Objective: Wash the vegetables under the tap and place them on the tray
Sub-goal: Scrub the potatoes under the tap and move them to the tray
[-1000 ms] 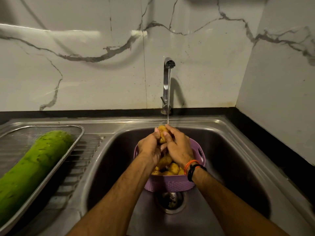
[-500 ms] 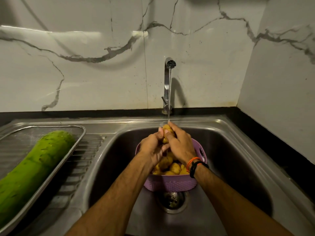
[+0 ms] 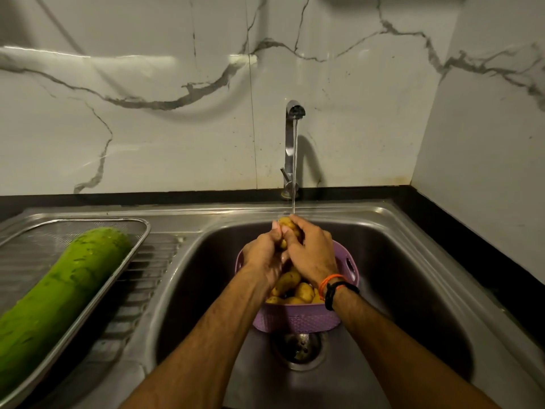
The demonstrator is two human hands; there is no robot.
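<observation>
Gripping one small potato (image 3: 287, 225) between them, the left hand (image 3: 262, 255) and the right hand (image 3: 312, 255) meet above the sink (image 3: 413, 261), fingers of both curled round it. A thin stream of water (image 3: 294, 172) runs from the tap (image 3: 292, 143) at the far side of the sink and lands right on the potato and the right hand's fingertips. Directly below the hands a purple basket (image 3: 298, 321) stands in the sink basin, just far of the drain (image 3: 298, 348); more potatoes (image 3: 290, 287) lie piled inside it, partly hidden by the wrists. The right wrist carries an orange band and a black band (image 3: 339, 290). To the left, on the ribbed draining board of the bench, sits a metal mesh tray (image 3: 138, 252), well apart from the basket. A long green gourd (image 3: 59, 293) lies in it, running from the near left edge of the view toward the tray's far right corner. A white marble wall (image 3: 147, 128) with grey veins rises behind the sink and along its right side.
</observation>
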